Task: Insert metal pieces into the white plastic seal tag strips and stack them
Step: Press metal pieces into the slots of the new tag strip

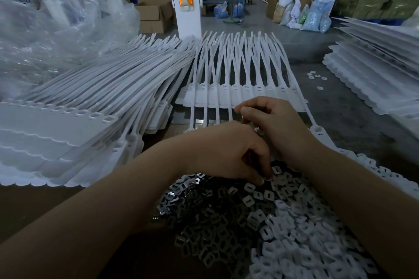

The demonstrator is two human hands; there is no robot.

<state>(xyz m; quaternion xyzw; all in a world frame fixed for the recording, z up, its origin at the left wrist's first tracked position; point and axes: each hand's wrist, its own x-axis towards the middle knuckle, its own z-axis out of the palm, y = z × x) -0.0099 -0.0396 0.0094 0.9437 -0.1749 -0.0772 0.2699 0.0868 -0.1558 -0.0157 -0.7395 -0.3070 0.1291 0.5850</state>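
A strip of white plastic seal tags (242, 95) lies flat in front of me, its tails fanning away. A heap of small metal pieces (204, 210) mixed with white plastic caps (294, 233) fills the near foreground. My left hand (226, 152) curls down into the heap, its fingertips among the pieces; what it pinches is hidden. My right hand (269, 120) hovers over the near edge of the strip with fingers curled; whether it holds a piece is not visible. A tall stack of finished strips (79, 124) lies to the left.
Another pile of white strips (374, 68) lies at the right. A few loose caps (315, 76) sit on the grey table beyond. Crumpled clear plastic sheeting (56, 29) is at back left, a white machine post (188, 0) stands behind the strip.
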